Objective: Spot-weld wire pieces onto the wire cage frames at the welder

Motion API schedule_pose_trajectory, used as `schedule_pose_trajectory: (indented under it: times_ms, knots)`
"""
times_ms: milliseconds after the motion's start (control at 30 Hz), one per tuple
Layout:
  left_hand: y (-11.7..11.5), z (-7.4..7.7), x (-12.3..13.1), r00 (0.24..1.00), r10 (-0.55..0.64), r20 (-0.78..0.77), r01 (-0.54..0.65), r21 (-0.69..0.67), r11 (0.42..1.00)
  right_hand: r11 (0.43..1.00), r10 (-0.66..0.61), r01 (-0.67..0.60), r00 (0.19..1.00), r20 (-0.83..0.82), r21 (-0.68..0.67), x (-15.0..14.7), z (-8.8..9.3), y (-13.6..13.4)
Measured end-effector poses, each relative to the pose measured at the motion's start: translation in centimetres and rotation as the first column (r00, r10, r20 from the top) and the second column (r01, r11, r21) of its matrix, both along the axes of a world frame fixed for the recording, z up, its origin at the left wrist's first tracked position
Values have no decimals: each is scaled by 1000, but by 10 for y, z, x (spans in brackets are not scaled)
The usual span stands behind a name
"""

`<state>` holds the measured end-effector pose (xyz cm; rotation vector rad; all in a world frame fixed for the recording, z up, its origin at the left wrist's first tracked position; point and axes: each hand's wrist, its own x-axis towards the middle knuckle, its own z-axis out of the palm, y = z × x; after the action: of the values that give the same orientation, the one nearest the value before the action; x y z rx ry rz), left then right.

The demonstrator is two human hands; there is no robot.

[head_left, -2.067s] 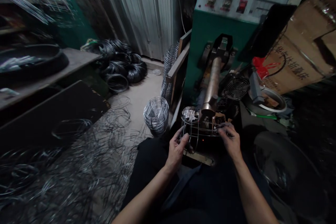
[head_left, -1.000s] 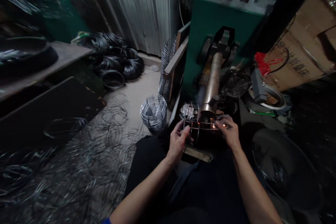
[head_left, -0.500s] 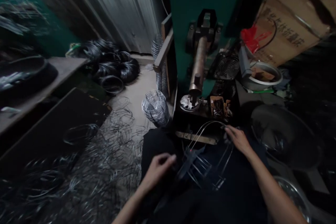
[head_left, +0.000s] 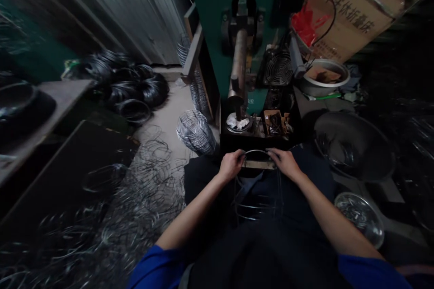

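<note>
A round wire cage (head_left: 255, 195) rests on my lap, upright, its top ring facing the machine. My left hand (head_left: 232, 165) is closed on the left side of that top ring. My right hand (head_left: 284, 162) is closed on the right side of the same ring. Just beyond my hands stands the green welding machine (head_left: 237, 9) with its brown metal arm (head_left: 238, 64) pointing down at a small round plate (head_left: 239, 123). The cage sits below and in front of that plate, apart from it.
A finished wire basket (head_left: 195, 132) lies on the floor left of the machine. Loose wire rings (head_left: 135, 189) cover the floor at left, with dark wire coils (head_left: 132, 83) behind. A dark basin (head_left: 352, 146) and a bowl of small parts (head_left: 360, 216) are at right, below a cardboard box (head_left: 346, 9).
The cage has come off the machine, where sparks showed, down onto my lap. My left hand, briefly free, has closed on the top ring again. The view has tilted downward.
</note>
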<state>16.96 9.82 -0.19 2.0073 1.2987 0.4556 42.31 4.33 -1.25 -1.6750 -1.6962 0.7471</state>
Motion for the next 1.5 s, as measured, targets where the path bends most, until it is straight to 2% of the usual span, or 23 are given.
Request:
schedule_pose_trajectory:
  times_ms: [200,500,700,833,1000,1200,1500]
  knots:
    - [25,21,4,992,26,-125,-13,98,995,992,17,-38,984,176,117,-12,8,30]
    - [47,57,-8,984,62,-166,-23,222,975,970,106,-175,930,352,170,-18,43,70]
    - [54,73,-18,984,86,-159,-40,274,961,942,174,-235,952,252,241,-29,69,92]
    - [54,83,-23,979,92,-183,-30,320,947,935,179,-222,969,173,276,-34,86,96]
    - [52,98,-24,955,99,-281,9,362,932,932,182,-232,964,192,280,-37,100,98]
    - [54,105,-25,938,110,-327,17,361,932,928,205,-247,964,172,279,-40,106,103]
    - [60,105,-26,964,96,-247,1,367,930,942,204,-239,965,164,237,-40,113,110]
